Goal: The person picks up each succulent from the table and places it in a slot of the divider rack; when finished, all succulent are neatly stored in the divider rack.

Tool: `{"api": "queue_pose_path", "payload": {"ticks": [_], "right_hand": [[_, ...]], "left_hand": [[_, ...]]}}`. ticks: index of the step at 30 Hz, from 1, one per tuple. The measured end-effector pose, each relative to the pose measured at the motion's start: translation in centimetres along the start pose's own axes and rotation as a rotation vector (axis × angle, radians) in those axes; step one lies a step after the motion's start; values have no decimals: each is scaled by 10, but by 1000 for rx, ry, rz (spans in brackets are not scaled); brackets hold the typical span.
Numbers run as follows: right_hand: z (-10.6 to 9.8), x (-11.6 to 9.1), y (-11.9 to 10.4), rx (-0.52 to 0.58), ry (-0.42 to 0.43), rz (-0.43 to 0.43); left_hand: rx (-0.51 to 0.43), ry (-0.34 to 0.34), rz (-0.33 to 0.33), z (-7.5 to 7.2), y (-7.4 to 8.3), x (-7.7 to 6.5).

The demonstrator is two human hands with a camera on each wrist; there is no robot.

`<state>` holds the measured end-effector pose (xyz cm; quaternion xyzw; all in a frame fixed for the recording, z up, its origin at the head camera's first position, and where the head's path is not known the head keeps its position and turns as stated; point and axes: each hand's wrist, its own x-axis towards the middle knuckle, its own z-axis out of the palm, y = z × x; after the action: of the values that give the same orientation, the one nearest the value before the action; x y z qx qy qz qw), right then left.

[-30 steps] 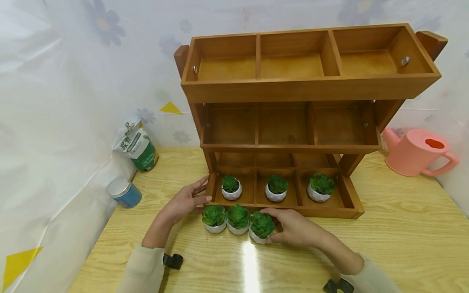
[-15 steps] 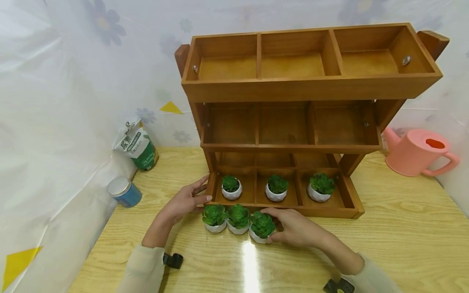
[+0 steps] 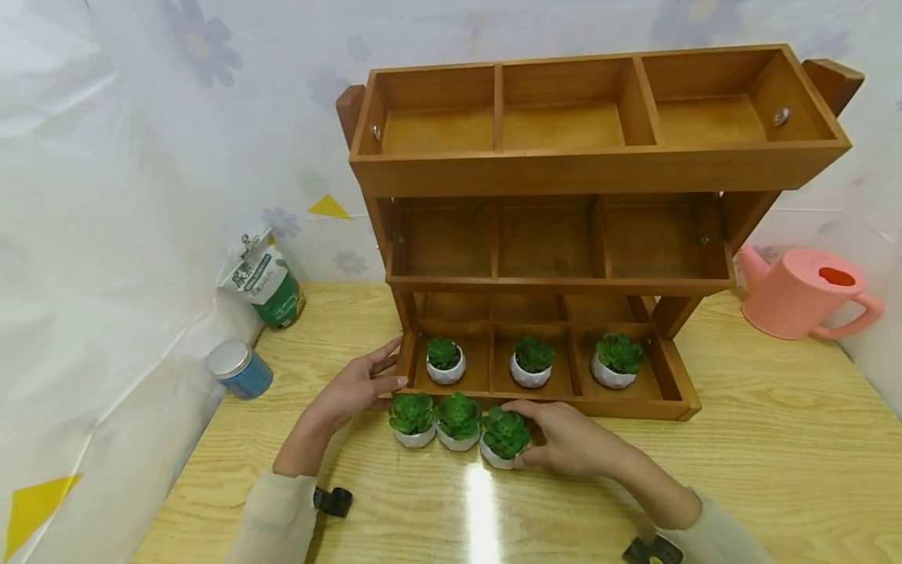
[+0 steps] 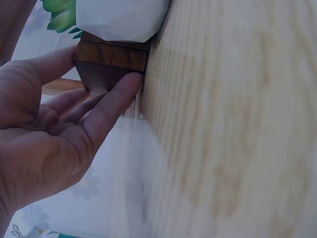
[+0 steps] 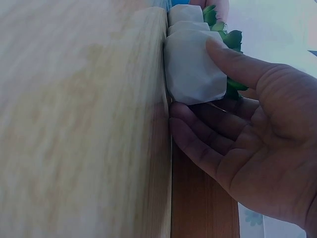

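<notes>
Pink watering can (image 3: 810, 293) at the table's right; green-and-white bag (image 3: 265, 285) and blue tin (image 3: 239, 370) at its left.

Wooden table (image 3: 775, 454) carries rack (image 3: 599, 168), pots (image 3: 458, 423), probably a tin (image 3: 239, 370).

Light: bright, even, soft shadows under the wooden shelf (image 3: 564, 235).
Glare: white streak on the table (image 3: 775, 439) at 6 o'clock.
Distortion: wide-angle bending toward the edges.
Wrist views: dimmer, bluish, tabletop blurred.

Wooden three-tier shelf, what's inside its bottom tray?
Three small green succulents in white pots, one per compartment: left, middle, right. The compartments behind them lie in shadow under the middle tier; their contents cannot be seen.
</notes>
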<state>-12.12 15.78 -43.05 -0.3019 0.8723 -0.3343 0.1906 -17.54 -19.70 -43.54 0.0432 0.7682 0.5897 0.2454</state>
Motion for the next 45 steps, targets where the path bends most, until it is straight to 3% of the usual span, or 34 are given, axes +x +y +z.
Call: {"api": "queue_pose_path", "payload": {"ticks": [25, 45], "right_hand": [[1, -3, 2, -28, 33, -24], [-13, -11, -9, 35, 49, -60]], "left_hand": [[8, 10, -13, 1, 1, 0], [-2, -1, -11, 0, 1, 0]]}}
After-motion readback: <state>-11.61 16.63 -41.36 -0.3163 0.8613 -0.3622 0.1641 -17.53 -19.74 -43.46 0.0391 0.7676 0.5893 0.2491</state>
